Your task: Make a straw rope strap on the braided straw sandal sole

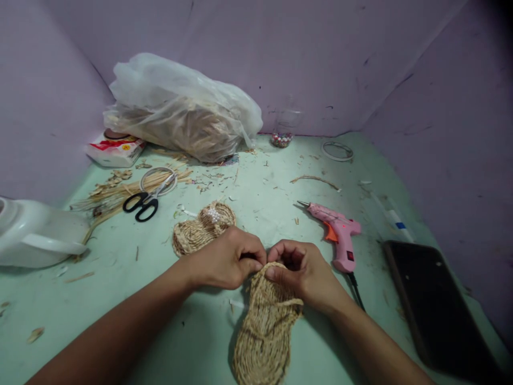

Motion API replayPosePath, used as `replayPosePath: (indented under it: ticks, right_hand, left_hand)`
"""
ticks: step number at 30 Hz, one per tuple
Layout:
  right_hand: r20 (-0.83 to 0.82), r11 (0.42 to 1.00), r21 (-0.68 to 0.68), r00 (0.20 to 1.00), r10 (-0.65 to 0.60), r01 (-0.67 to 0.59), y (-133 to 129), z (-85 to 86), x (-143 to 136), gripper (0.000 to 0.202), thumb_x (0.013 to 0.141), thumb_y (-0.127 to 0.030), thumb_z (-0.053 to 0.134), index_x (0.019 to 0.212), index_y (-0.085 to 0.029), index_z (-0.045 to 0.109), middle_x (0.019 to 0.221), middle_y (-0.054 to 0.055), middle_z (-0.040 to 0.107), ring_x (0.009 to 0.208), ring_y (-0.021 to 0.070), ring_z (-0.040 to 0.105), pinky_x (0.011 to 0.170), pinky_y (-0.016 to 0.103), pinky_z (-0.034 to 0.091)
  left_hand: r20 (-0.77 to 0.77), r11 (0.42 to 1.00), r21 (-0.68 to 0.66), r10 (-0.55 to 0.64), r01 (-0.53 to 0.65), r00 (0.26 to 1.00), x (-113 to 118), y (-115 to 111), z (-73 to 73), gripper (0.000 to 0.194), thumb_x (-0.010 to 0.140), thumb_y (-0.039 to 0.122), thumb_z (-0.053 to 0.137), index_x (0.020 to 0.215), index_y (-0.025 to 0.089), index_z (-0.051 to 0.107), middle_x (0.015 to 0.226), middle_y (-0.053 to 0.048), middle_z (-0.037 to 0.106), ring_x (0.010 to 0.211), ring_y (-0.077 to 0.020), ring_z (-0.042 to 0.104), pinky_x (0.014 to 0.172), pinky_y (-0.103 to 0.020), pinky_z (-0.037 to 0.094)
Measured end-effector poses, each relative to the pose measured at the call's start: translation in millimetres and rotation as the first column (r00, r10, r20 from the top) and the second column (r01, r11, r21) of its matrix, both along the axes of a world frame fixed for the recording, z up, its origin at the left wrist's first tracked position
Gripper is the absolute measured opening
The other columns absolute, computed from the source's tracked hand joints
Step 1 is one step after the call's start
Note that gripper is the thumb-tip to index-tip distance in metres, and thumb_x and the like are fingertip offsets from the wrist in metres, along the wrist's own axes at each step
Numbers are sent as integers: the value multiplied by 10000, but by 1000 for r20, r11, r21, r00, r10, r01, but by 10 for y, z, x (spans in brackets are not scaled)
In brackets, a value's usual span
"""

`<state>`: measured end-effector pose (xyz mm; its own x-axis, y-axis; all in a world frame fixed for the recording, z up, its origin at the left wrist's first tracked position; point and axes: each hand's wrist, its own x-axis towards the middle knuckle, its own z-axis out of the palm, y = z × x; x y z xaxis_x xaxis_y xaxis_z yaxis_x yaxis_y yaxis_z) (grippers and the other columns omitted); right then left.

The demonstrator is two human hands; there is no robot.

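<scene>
A woven straw sole [264,331] lies lengthwise at the bottom centre, with a braided strand across its upper part. My right hand [298,270] grips its top edge, thumb on the upper face and fingers curled behind. At the same edge my left hand [234,259] is pinched closed, its fingertips touching the sole's top left; whatever is between them is too small to make out. Just beyond my left hand lies a second woven straw piece [196,232] with a white beaded ornament [214,215] on it.
A pink glue gun [334,230] and dark phone [436,305] lie right. Black-handled scissors [146,203], straw strips [116,195] and a white jug [40,232] are left. Behind stand a plastic bag [184,112] and a cup of beads [282,139].
</scene>
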<state>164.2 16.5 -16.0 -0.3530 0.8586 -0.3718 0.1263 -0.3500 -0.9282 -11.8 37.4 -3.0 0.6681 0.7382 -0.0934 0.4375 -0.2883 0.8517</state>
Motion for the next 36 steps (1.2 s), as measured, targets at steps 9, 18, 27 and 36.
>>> replayPosePath:
  ticks: [9,18,27,36]
  right_hand:
    - [-36,998,31,998,58,-57,9,-2,32,160,599,-211,693,668,-144,566,591,-27,519,514,74,398,476,211,293]
    - [-20,993,65,995,99,-98,-15,30,40,103,620,-179,613,651,-155,518,530,-60,422,475,61,329,438,197,251]
    - [78,978,206,997,1,-18,-51,-59,-33,80,615,-120,545,632,-170,485,557,-54,449,503,74,362,455,201,279]
    - [139,970,237,990,24,-56,-51,-34,-16,54,659,-103,512,676,-144,544,627,2,545,574,105,450,506,222,353]
  left_hand:
    - [-119,986,164,-11,31,993,22,-69,60,112,738,120,437,704,147,540,658,9,525,608,-98,458,567,-209,354]
    - [8,963,-243,119,-113,993,13,-36,63,132,755,168,476,729,132,601,585,11,543,537,-88,493,533,-207,398]
    - [-142,933,-261,217,-248,966,113,-133,121,132,695,247,547,669,134,610,529,16,545,475,-82,454,433,-188,314]
    - [-317,961,120,275,-249,908,146,-278,85,89,686,179,462,625,174,527,557,2,544,487,-98,434,428,-206,266]
